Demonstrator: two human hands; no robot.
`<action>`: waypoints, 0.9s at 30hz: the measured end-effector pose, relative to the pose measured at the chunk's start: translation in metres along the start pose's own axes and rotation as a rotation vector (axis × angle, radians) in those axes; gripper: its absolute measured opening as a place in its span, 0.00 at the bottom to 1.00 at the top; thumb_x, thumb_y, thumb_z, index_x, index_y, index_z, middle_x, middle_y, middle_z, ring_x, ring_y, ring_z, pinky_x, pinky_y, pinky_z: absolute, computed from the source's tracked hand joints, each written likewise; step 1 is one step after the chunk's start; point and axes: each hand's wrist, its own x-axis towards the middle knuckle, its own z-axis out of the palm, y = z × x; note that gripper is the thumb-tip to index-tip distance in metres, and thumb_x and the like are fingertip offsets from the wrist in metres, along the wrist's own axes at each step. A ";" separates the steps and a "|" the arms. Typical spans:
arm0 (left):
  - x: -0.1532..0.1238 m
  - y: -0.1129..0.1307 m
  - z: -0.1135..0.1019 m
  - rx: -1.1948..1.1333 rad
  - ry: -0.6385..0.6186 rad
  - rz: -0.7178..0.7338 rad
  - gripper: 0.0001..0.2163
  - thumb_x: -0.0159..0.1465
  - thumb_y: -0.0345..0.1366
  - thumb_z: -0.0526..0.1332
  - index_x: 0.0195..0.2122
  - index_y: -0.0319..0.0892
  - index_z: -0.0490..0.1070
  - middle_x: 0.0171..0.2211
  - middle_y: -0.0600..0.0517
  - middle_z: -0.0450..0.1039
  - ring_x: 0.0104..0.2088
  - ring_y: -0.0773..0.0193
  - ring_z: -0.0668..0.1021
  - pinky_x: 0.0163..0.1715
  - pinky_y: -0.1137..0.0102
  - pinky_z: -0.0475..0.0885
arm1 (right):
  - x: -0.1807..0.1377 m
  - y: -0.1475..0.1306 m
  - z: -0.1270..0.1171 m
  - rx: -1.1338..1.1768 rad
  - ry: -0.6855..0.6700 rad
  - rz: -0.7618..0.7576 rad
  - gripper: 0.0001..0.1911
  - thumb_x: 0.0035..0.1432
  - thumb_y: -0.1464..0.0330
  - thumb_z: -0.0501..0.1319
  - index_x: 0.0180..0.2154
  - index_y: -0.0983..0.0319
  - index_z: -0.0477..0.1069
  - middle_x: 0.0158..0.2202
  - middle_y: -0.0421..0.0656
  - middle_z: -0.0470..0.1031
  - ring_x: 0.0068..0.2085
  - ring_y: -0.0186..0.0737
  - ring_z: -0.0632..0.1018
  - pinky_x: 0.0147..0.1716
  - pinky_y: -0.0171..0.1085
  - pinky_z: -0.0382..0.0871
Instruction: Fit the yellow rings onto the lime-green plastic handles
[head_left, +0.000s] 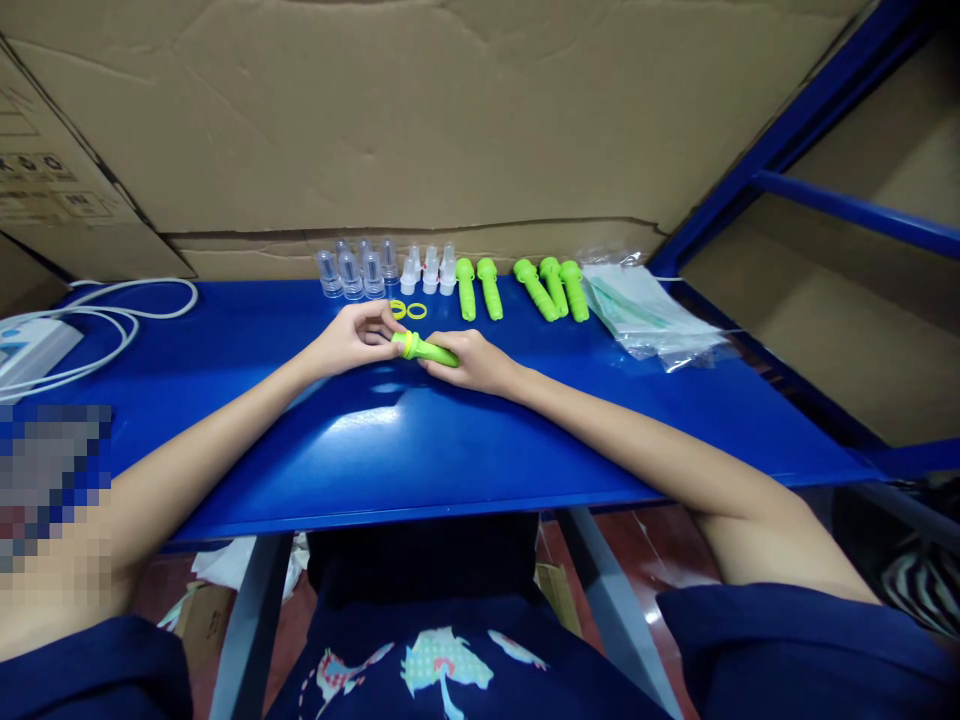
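My right hand [472, 362] grips a green plastic handle [429, 349] lying sideways just above the blue table [390, 450]. My left hand [358, 335] is closed in a pinch at the handle's left end, where a yellow ring sits on it. Two loose yellow rings [407, 310] lie just behind my hands. Further back stand several clear caps [358, 270], three white nozzles [429, 270] and several more green handles [525, 288] in a row.
Clear plastic bags [645, 310] lie at the back right. A white device with cables [45, 345] sits at the left edge. Cardboard [420, 120] walls off the back, and a blue frame rail [855, 212] runs along the right.
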 end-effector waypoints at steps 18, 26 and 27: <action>0.003 0.004 0.011 -0.080 0.094 -0.044 0.17 0.51 0.37 0.73 0.38 0.39 0.69 0.37 0.51 0.76 0.37 0.67 0.80 0.40 0.72 0.76 | -0.004 -0.013 0.005 -0.364 -0.009 0.090 0.15 0.70 0.63 0.56 0.45 0.67 0.73 0.43 0.51 0.80 0.38 0.41 0.77 0.33 0.36 0.58; 0.005 0.000 0.009 -0.017 0.129 -0.097 0.16 0.52 0.38 0.72 0.37 0.37 0.71 0.34 0.51 0.77 0.34 0.67 0.80 0.38 0.72 0.75 | -0.003 -0.019 0.002 -0.522 -0.017 0.123 0.23 0.73 0.58 0.50 0.49 0.69 0.75 0.42 0.52 0.79 0.35 0.40 0.76 0.28 0.38 0.51; 0.005 0.000 0.008 -0.007 0.131 -0.106 0.16 0.52 0.39 0.72 0.36 0.37 0.70 0.33 0.52 0.77 0.32 0.67 0.80 0.37 0.72 0.75 | -0.003 -0.020 0.002 -0.538 -0.029 0.124 0.24 0.73 0.57 0.50 0.49 0.69 0.75 0.42 0.52 0.79 0.34 0.40 0.75 0.28 0.38 0.51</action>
